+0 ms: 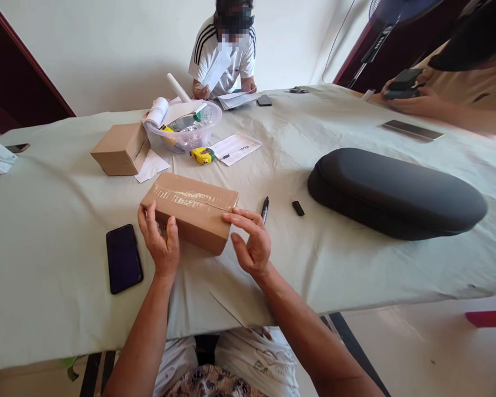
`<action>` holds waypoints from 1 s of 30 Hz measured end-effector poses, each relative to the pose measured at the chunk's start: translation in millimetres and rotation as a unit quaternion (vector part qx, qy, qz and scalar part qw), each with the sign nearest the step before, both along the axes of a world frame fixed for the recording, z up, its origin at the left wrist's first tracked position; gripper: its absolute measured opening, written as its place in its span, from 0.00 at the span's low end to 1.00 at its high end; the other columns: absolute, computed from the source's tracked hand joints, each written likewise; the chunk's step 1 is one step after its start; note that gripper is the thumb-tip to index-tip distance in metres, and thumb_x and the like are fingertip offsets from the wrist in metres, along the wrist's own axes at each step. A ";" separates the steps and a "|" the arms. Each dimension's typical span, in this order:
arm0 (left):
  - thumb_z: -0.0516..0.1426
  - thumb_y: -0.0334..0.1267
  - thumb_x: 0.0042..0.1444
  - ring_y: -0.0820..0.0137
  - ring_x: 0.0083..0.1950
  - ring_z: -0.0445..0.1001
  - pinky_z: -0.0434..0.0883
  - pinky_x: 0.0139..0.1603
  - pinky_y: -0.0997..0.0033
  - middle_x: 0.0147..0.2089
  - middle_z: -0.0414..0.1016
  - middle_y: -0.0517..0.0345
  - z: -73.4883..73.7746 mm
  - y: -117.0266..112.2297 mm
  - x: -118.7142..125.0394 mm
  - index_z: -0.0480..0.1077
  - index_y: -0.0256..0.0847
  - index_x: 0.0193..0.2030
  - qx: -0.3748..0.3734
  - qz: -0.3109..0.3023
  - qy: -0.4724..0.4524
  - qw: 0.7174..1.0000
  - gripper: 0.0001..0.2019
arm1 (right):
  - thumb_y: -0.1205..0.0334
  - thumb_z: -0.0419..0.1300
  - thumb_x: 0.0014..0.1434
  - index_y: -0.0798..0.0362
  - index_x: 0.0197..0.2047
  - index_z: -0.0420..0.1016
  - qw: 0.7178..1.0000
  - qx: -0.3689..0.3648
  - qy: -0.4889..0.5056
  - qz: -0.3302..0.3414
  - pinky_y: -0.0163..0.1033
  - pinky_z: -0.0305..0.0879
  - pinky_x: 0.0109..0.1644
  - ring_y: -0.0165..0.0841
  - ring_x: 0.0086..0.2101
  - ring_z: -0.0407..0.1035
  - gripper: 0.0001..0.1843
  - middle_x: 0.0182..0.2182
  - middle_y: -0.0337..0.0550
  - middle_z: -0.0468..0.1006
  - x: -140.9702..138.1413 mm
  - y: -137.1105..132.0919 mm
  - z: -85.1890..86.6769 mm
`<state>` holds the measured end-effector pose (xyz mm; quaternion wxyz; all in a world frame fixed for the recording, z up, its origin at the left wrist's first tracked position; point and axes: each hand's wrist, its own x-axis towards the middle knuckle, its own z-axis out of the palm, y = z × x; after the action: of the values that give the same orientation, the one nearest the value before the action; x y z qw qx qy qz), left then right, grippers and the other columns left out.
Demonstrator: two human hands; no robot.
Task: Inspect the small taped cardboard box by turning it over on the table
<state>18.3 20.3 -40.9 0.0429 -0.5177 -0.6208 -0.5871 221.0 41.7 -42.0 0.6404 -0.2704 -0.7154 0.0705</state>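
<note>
A taped cardboard box (pixel 192 210) lies flat on the table just ahead of the person, its long axis running from about ten o'clock to four o'clock, the clear tape strip following that line along its top. The left hand (pixel 160 242) stands against the box's near left end, fingers loosely spread and touching the cardboard. The right hand (pixel 250 241) is half open at the near right corner, fingertips resting on the top edge; neither hand grips it.

A dark phone (pixel 123 257) lies at eight o'clock from the box, a black pen (pixel 265 208) and a small black cap (pixel 298 208) at three o'clock, and a long black case (pixel 394 193) further right. The table (pixel 45 231) wears a pale green cloth.

Farther off, at eleven o'clock, sit a second box (pixel 122 149), a yellow tape measure (pixel 201 155) and a clear plastic bowl (pixel 188 131). A seated person (pixel 225 55) holds paper at the far edge, before a white wall.
</note>
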 end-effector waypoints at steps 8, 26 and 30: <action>0.49 0.54 0.69 0.52 0.78 0.51 0.56 0.74 0.48 0.78 0.46 0.37 -4.9 -9.8 26.5 0.65 0.42 0.68 -0.001 -0.156 0.083 0.984 0.27 | 0.61 0.61 0.66 0.43 0.42 0.79 0.992 0.037 -0.079 -0.087 0.51 0.74 0.46 0.38 0.42 0.77 0.05 0.42 0.40 0.87 -9.9 -2.7 -3.4; 0.53 0.49 0.67 0.52 0.75 0.58 0.61 0.70 0.44 0.75 0.53 0.33 -2.8 -15.2 28.7 0.66 0.40 0.64 0.017 -0.188 0.090 0.978 0.23 | 0.55 0.61 0.65 0.48 0.40 0.78 0.980 -0.146 0.076 -0.110 0.43 0.75 0.41 0.35 0.35 0.77 0.08 0.34 0.41 0.82 10.8 17.6 -5.3; 0.51 0.47 0.69 0.57 0.74 0.62 0.62 0.71 0.48 0.72 0.60 0.35 -4.1 -13.0 27.0 0.69 0.40 0.62 0.017 -0.180 0.063 0.982 0.21 | 0.53 0.61 0.64 0.48 0.40 0.77 0.976 -0.184 0.097 -0.066 0.40 0.74 0.36 0.32 0.31 0.74 0.09 0.32 0.39 0.80 6.4 16.9 -9.9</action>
<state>45.3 7.3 -45.0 -0.0154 -0.6560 -0.5037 -0.5619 227.3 58.7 -52.0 0.6496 -0.4219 -0.6052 0.1841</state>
